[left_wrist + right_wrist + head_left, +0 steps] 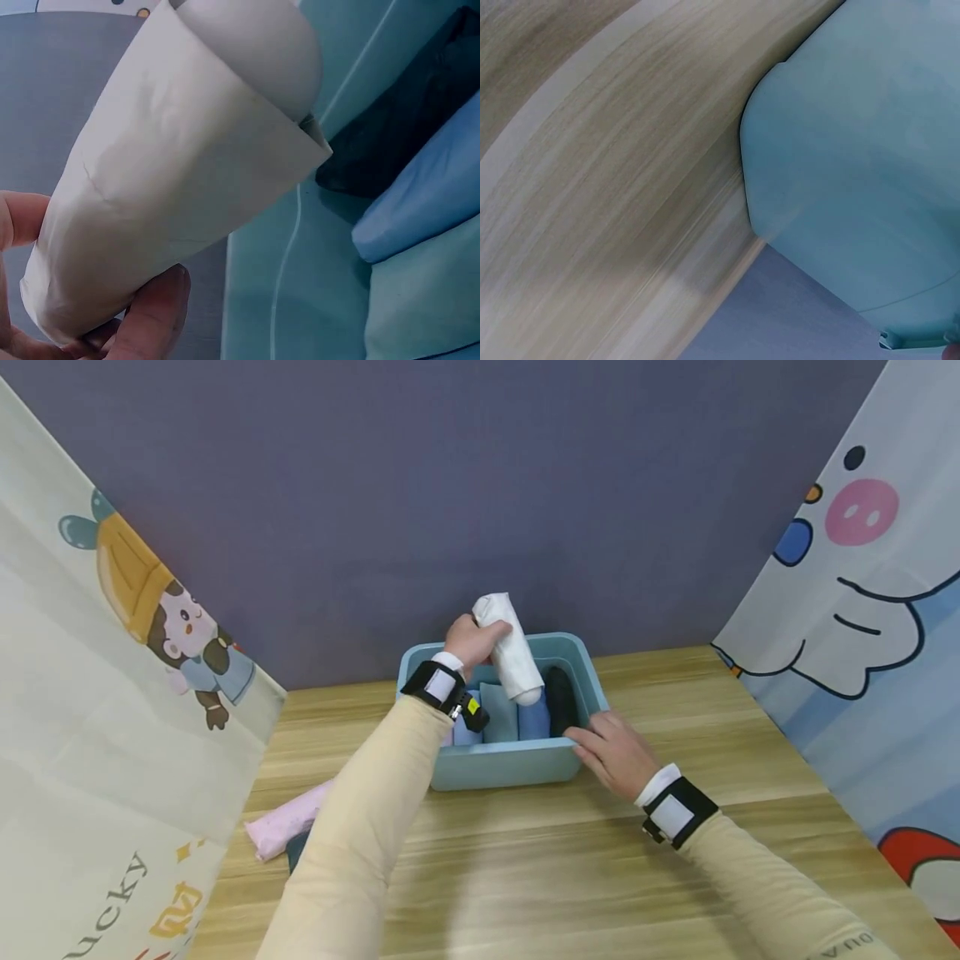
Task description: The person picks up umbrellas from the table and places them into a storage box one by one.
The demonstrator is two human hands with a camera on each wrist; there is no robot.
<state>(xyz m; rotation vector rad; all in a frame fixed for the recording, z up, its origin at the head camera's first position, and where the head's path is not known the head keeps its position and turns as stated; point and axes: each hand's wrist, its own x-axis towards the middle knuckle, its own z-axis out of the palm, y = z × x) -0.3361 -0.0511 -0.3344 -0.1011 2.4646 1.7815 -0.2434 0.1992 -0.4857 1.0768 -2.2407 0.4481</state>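
My left hand (471, 642) grips a white cylinder (512, 647) in a cloth sleeve, which looks like a folded umbrella in its cover. The cylinder is tilted above a light blue bin (502, 768), its smooth rounded end (262, 52) sticking out of the sleeve. At the bin's front right corner, my right hand (617, 752) holds the rim. Inside the bin stand a black bundle (560, 702), a blue one (533, 720), a grey-green one (498, 714) and a paler blue one (468, 732). The left wrist partly hides the bin's left side.
A pink wrapped roll (288, 817) lies on the wooden table (525, 868) at the left, with a dark item (296, 850) partly hidden behind my left sleeve. A dark grey backdrop (450, 485) stands behind the bin, and printed curtains (862, 610) flank the table.
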